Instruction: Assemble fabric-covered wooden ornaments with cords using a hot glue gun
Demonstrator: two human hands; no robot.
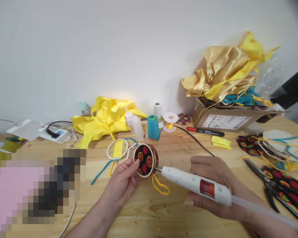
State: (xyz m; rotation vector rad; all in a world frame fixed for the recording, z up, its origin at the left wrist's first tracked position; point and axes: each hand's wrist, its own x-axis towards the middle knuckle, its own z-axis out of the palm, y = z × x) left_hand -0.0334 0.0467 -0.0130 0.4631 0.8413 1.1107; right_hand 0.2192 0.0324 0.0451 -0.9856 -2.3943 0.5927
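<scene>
My left hand [125,178] pinches a round, fabric-covered ornament [144,160] with a dark red-and-orange pattern and a pale wooden rim. A yellow cord loop [161,185] hangs from its lower edge. In my right hand [213,173] is a white hot glue gun [186,180], a clear glue stick [258,208] running out of its back. Its metal nozzle is at the ornament's right edge; whether it touches cannot be made out. Just behind my left hand lies a wooden lattice disc [117,149] with a yellow centre and blue and yellow cords.
Yellow satin [106,115], bottles [138,128], a teal thread spool [153,127] and a yellow cord reel [171,121] line the wall. A cardboard box [221,117] heaped with fabric stands back right. Scissors [265,178] and patterned fabric pieces [285,180] lie at right. A black cable [196,140] crosses the table.
</scene>
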